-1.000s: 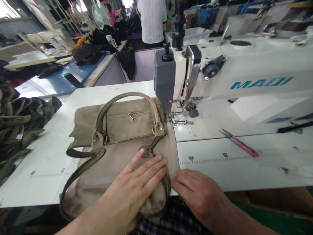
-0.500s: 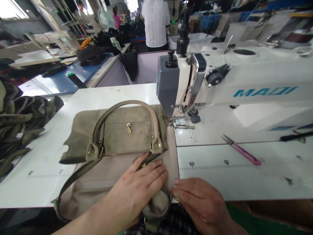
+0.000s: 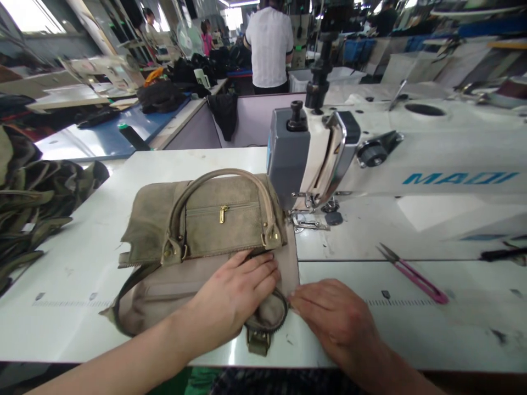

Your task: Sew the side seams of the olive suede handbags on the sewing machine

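Observation:
An olive-green handbag point(image 3: 156, 219) lies spread on the white sewing table, its beige lining point(image 3: 164, 293) facing up toward me. A curved handle and a small brass zipper pull point(image 3: 223, 214) show on its far panel. My left hand point(image 3: 239, 285) rests flat on the lining near the zipper edge, fingers stretched out. At the bag's right edge, my right hand point(image 3: 335, 312) pinches the fabric between thumb and fingers. The bag's right seam runs up to the presser foot point(image 3: 307, 219) of the sewing machine point(image 3: 432, 148); the needle point is too small to make out.
Pink-handled thread snips point(image 3: 415, 277) lie on the table right of the bag. A heap of olive bag pieces point(image 3: 37, 203) is at the left. Behind stand a lilac partition point(image 3: 255, 118), a black thread cone point(image 3: 134, 137) and a person in a white shirt point(image 3: 269, 46).
The bag's near part and both hands have moved forward, away from the table's front edge. The buckle end now lies on the tabletop. The view has also shifted slightly.

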`<control>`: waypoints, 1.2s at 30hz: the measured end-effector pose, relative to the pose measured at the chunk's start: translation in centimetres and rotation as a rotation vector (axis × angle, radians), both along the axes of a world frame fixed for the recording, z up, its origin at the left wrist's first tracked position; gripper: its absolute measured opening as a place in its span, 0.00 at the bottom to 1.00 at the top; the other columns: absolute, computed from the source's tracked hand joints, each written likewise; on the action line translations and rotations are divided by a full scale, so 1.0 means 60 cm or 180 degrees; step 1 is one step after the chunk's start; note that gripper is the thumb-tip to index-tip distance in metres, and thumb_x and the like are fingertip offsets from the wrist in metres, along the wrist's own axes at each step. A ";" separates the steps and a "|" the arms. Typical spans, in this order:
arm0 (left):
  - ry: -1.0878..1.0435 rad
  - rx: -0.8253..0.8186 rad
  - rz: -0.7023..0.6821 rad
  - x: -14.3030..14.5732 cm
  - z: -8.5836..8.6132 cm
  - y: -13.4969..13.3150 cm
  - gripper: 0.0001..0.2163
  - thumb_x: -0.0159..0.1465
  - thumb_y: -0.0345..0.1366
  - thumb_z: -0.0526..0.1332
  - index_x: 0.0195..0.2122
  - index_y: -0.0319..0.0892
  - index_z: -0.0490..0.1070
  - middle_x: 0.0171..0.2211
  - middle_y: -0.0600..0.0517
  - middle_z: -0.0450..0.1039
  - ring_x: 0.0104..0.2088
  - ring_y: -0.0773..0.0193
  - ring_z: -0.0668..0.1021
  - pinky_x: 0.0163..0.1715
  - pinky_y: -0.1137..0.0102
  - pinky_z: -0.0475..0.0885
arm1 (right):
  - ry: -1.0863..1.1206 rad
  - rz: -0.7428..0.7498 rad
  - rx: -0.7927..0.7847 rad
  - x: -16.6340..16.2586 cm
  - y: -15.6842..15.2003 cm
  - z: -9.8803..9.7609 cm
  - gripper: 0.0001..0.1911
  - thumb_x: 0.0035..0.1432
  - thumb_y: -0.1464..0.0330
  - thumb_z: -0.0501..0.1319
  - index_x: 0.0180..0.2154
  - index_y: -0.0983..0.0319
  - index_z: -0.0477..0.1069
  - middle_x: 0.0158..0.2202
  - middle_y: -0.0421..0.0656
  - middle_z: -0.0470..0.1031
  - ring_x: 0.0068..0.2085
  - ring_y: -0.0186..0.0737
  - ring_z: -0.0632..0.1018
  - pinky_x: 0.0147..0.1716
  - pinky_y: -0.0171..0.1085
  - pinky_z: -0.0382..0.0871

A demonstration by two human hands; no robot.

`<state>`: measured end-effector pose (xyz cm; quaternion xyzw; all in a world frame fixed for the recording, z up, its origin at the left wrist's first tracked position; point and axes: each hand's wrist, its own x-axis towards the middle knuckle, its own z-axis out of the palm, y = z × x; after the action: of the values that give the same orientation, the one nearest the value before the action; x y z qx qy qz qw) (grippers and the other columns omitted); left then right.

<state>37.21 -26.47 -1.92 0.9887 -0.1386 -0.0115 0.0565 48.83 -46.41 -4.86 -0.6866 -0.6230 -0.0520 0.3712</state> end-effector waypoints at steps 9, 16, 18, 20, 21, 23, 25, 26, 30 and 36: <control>0.0232 -0.0093 -0.0816 0.034 0.041 0.036 0.23 0.69 0.29 0.48 0.65 0.39 0.54 0.66 0.49 0.55 0.67 0.65 0.54 0.68 0.60 0.34 | -0.0650 0.0047 -0.0110 0.022 0.004 -0.022 0.17 0.61 0.80 0.51 0.46 0.70 0.75 0.46 0.51 0.78 0.47 0.45 0.78 0.46 0.44 0.77; 0.0197 -0.0145 -0.0748 0.052 0.022 0.048 0.19 0.70 0.29 0.47 0.61 0.39 0.62 0.62 0.48 0.63 0.62 0.63 0.65 0.66 0.62 0.48 | -0.0717 0.0039 -0.0300 0.039 0.017 -0.024 0.17 0.65 0.78 0.51 0.51 0.70 0.72 0.50 0.54 0.76 0.52 0.48 0.75 0.50 0.51 0.75; 0.0036 -0.0084 -0.0817 0.062 0.012 0.054 0.18 0.71 0.30 0.45 0.59 0.38 0.65 0.60 0.47 0.66 0.59 0.62 0.68 0.64 0.61 0.52 | -0.0713 0.0025 -0.0287 0.048 0.023 -0.022 0.17 0.65 0.78 0.51 0.52 0.69 0.71 0.50 0.53 0.76 0.51 0.48 0.75 0.51 0.53 0.73; -0.0100 -0.0004 -0.0875 0.073 0.005 0.061 0.18 0.71 0.29 0.44 0.57 0.37 0.66 0.58 0.46 0.68 0.58 0.61 0.70 0.63 0.61 0.55 | -0.0689 -0.0007 -0.0306 0.058 0.029 -0.022 0.18 0.64 0.78 0.51 0.53 0.67 0.71 0.51 0.53 0.75 0.52 0.47 0.75 0.52 0.54 0.71; -0.0149 0.0030 -0.0881 0.078 0.003 0.065 0.18 0.72 0.29 0.44 0.57 0.37 0.66 0.58 0.46 0.68 0.57 0.61 0.70 0.62 0.61 0.56 | -0.0679 -0.0019 -0.0318 0.063 0.032 -0.022 0.18 0.64 0.78 0.52 0.53 0.67 0.71 0.51 0.52 0.75 0.52 0.47 0.75 0.53 0.54 0.71; -0.0222 0.0088 -0.0867 0.088 0.000 0.074 0.18 0.72 0.30 0.44 0.57 0.37 0.66 0.57 0.46 0.69 0.57 0.60 0.71 0.62 0.60 0.56 | -0.0676 -0.0016 -0.0320 0.072 0.039 -0.021 0.18 0.64 0.78 0.52 0.52 0.67 0.71 0.51 0.51 0.75 0.52 0.47 0.74 0.55 0.55 0.69; -0.0248 0.0136 -0.0852 0.098 -0.003 0.082 0.17 0.72 0.30 0.45 0.57 0.37 0.67 0.56 0.46 0.70 0.56 0.61 0.71 0.62 0.61 0.56 | -0.0694 -0.0012 -0.0317 0.079 0.046 -0.021 0.17 0.64 0.78 0.52 0.51 0.68 0.72 0.50 0.52 0.76 0.52 0.48 0.74 0.55 0.55 0.68; -0.0251 0.0151 -0.0850 0.103 -0.004 0.087 0.17 0.72 0.30 0.45 0.56 0.38 0.67 0.56 0.46 0.70 0.56 0.61 0.71 0.62 0.61 0.56 | -0.0697 -0.0026 -0.0320 0.082 0.050 -0.021 0.17 0.64 0.78 0.52 0.52 0.69 0.71 0.50 0.52 0.75 0.52 0.48 0.74 0.56 0.55 0.68; -0.0289 0.0119 -0.0876 0.123 -0.011 0.102 0.16 0.72 0.30 0.46 0.55 0.38 0.68 0.55 0.47 0.71 0.56 0.62 0.72 0.62 0.61 0.56 | -0.0644 -0.0202 -0.0433 0.083 0.057 -0.024 0.21 0.63 0.76 0.51 0.56 0.71 0.68 0.55 0.54 0.72 0.56 0.51 0.70 0.57 0.57 0.65; -0.0429 -0.0051 -0.0743 0.153 -0.018 0.120 0.16 0.71 0.30 0.47 0.55 0.37 0.68 0.55 0.46 0.71 0.55 0.61 0.72 0.62 0.60 0.57 | -0.0509 -0.0299 -0.0624 0.080 0.054 -0.031 0.23 0.62 0.75 0.51 0.58 0.76 0.64 0.58 0.58 0.66 0.60 0.53 0.65 0.58 0.55 0.65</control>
<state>46.37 -19.30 -3.03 0.9638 -0.2564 0.0496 0.0532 53.64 -43.17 -6.74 -0.7416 -0.6199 -0.0627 0.2487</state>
